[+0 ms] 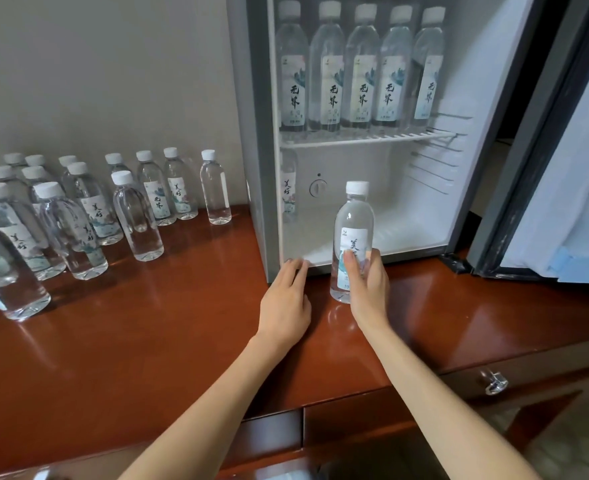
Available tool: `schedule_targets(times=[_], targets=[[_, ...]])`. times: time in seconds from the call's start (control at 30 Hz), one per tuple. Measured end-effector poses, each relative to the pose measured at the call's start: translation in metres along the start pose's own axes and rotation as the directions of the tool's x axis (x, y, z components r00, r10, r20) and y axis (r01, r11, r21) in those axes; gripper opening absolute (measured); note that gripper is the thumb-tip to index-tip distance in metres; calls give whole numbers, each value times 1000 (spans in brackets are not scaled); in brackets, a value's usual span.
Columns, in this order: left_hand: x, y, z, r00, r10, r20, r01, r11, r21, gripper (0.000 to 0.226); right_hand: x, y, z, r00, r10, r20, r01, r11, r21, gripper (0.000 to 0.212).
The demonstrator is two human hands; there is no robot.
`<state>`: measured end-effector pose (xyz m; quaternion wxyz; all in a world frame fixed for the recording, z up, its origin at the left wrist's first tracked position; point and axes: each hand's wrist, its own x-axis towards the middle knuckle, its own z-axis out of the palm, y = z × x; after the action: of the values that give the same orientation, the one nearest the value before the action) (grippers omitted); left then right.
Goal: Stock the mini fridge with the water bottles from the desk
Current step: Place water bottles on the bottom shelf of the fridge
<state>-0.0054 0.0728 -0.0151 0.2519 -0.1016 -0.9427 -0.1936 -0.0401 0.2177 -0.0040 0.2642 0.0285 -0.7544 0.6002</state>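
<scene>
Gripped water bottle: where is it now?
Head view, centre: the water bottle is upright in the right hand, before the lower compartment of the mini fridge, beside the left hand.

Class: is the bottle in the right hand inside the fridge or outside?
Outside. The right hand holds the water bottle upright over the desk, in front of the open mini fridge.

Clear white-capped bottles [137, 216] on red-brown desk [147, 323].

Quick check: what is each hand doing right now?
Left hand: open, fingertips on the lower front edge of the mini fridge.
Right hand: grips an upright water bottle in front of the fridge opening.
</scene>
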Motion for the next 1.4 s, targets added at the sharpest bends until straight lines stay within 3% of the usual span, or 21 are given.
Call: schedule_targets(times=[0.3, 0.5, 0.63, 0.83, 1.0, 1.4], targets=[[4, 9, -3, 1000, 8, -26, -7, 999, 46, 57, 20, -1, 20, 976, -170, -137, 171, 985, -10, 67], [10, 14, -2, 993, -14, -117, 16, 1000, 14, 41, 34, 6, 30, 962, -259, -92, 254, 965, -56, 66], [11, 14, 0, 998, -34, -57, 35, 999, 10, 45, 39, 7, 37, 975, -219, -21, 219, 976, -23, 71], [11, 13, -2, 1000, -26, 0, 26, 1000, -6, 54, 46, 11, 42, 983, -179, 30, 177, 982, 61, 58], [10, 12, 0, 1000, -20, -1, 20, 1000, -12, 56, 52, 14, 39, 987, -156, 37, 154, 987, 53, 55], [13, 12, 4, 1000, 29, -9, -29, 999, -17, 57, 89, 11, 46, 972, -82, 222, 81, 997, 11, 51]])
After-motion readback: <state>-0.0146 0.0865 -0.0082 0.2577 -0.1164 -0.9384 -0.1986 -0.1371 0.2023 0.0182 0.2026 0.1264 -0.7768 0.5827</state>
